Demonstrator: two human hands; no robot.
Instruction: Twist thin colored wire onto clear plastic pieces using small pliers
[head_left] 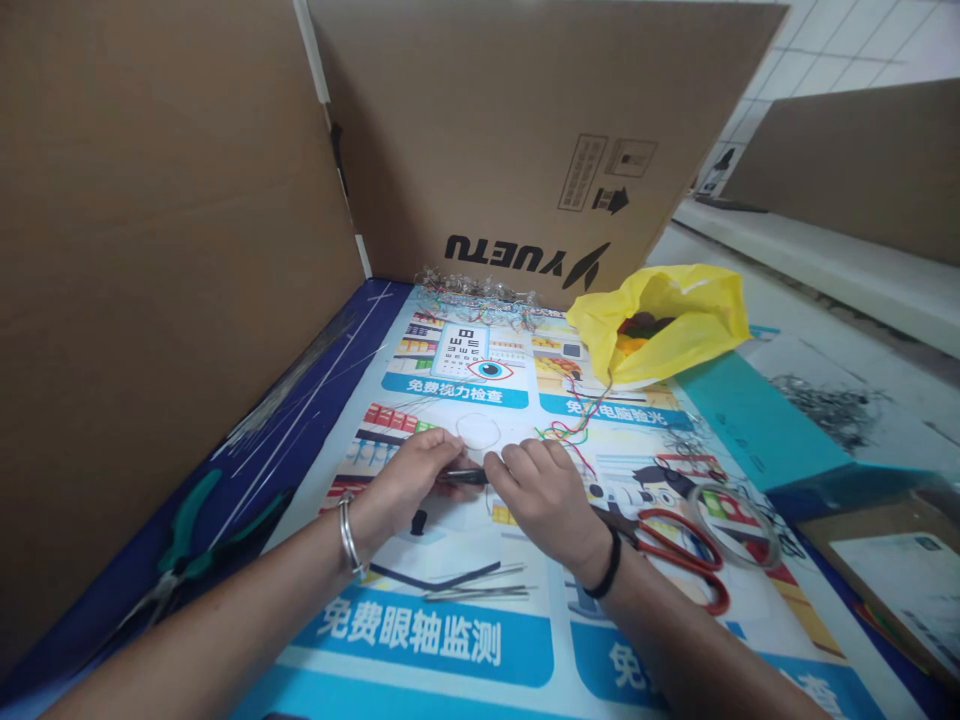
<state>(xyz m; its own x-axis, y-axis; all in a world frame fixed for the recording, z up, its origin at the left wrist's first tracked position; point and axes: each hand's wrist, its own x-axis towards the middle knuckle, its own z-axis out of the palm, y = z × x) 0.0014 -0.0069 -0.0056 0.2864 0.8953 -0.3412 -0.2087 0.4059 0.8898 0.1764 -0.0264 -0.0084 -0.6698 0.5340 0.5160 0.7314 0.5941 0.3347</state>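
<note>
My left hand (416,482), with a silver bangle at the wrist, is closed, its thumb and forefinger pinching a thin wire loop (478,432) that stands up between the hands. My right hand (541,500), with a black band at the wrist, is closed around a slim dark tool (463,477). The tool's tip reaches to the left fingers; its exact kind is partly hidden. Several short straight wires (480,588) lie on the poster just below the hands. Coloured threads (574,430) lie beyond the right hand.
Green-handled pliers (184,550) and long wires (281,395) lie at left. Red-handled scissors (686,545) and a clear tape roll (733,525) sit at right. A yellow bag (675,320) stands behind; wire bits (487,290) line the cardboard wall (465,130).
</note>
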